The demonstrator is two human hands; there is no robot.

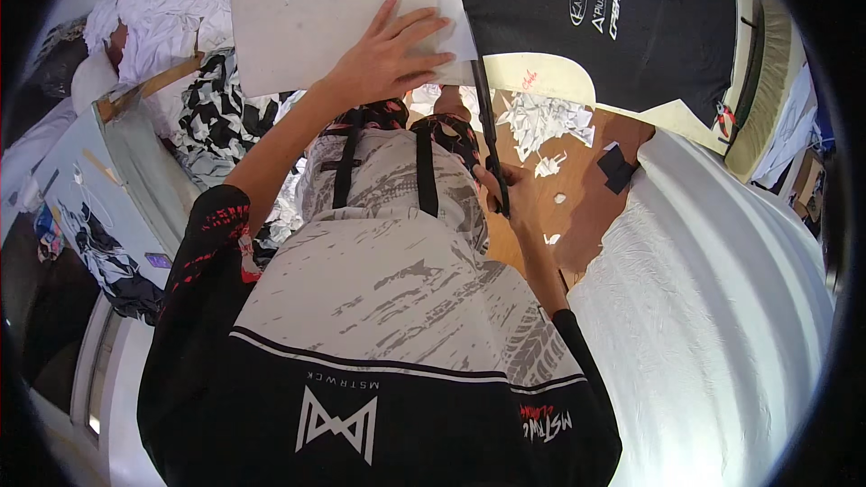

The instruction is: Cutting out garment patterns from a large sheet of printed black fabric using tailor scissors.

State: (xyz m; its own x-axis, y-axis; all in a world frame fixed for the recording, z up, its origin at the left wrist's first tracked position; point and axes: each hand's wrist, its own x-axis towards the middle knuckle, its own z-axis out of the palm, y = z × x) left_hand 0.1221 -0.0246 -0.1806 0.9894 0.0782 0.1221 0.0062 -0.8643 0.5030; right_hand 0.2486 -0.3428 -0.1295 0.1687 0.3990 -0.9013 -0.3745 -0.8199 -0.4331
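Observation:
My left hand lies flat with fingers spread on the pale table board. Its fingertips reach the edge of a white sheet. Lower and to the right, my right hand is closed round the handles of long black scissors. Their blades point away from me, along the sheet's edge beside a black fabric piece with white printing. A cream pattern piece shows under the black fabric's near edge. Whether the blades touch material is hard to see.
Small red-handled snips lie at the table's right end. White scraps litter the brown floor. White cloth drapes down on the right. At left are black-and-white fabric scraps, a white cloth heap and a pale bin.

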